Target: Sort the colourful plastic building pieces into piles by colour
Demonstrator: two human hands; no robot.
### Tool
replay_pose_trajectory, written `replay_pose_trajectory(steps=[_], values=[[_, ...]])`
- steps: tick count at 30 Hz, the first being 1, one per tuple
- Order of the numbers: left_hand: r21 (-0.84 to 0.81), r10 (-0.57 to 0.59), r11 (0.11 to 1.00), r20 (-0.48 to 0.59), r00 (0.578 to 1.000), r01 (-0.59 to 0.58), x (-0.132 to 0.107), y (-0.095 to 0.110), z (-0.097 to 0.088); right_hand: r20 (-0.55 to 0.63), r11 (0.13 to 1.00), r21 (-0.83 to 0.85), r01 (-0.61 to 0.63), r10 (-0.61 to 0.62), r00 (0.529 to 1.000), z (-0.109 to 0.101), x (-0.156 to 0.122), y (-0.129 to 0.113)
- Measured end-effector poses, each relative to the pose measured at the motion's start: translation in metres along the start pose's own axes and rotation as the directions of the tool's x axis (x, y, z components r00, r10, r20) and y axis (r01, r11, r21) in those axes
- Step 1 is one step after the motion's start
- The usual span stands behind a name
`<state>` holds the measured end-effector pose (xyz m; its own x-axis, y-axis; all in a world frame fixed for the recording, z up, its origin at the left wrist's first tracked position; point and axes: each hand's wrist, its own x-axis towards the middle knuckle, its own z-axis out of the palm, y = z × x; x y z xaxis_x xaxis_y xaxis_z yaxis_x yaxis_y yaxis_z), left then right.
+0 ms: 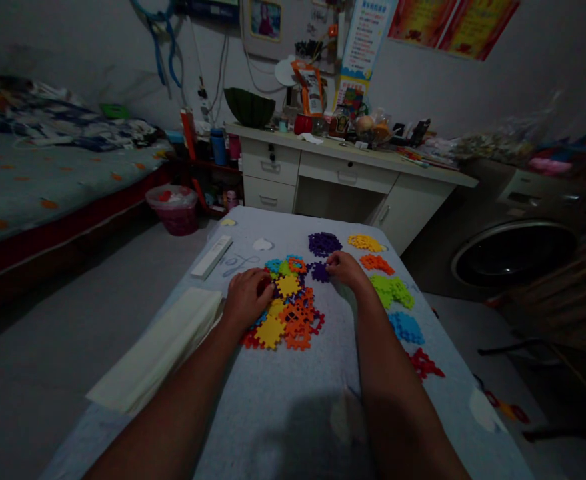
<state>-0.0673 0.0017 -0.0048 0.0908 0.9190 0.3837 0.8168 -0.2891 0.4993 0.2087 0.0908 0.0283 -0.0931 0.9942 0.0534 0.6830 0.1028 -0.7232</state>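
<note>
Purple piece (319, 272) left of the right grip (346, 269), edge pinched

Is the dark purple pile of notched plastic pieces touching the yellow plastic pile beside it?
Apart. The head view shows a strip of blue-grey cloth between the dark purple pile and the yellow plastic pile.

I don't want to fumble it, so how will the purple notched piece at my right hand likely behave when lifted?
The purple notched piece looks thin and flat, so it's probably light and unlikely to roll. Its toothed edge should give your right hand some grip, though those teeth might catch on the mixed-color pile close by.
</note>
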Motion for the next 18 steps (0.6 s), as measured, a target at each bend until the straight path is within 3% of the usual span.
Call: replay_pose_trajectory(steps=[3,6,10,18], values=[[0.003,-0.008,1.0,0.004,1.0,0.008,0.0,0.0,0.001,-0.178,0.984,0.174,-0.046,0.078,0.981,0.007,0.017,-0.002],[-0.002,-0.006,1.0,-0.005,1.0,0.006,0.0,-0.002,0.002,-0.266,0.92,0.382,-0.092,0.205,0.942,0.02,0.036,-0.007],[-0.011,0.0,1.0,-0.012,1.0,0.0,-0.001,-0.001,0.002,-0.287,0.838,0.535,-0.103,0.295,0.912,0.038,0.059,-0.012],[-0.018,-0.022,1.0,-0.002,1.0,0.021,0.0,0.004,-0.002,-0.29,0.824,0.552,-0.127,0.332,0.897,0.058,0.074,-0.009]])
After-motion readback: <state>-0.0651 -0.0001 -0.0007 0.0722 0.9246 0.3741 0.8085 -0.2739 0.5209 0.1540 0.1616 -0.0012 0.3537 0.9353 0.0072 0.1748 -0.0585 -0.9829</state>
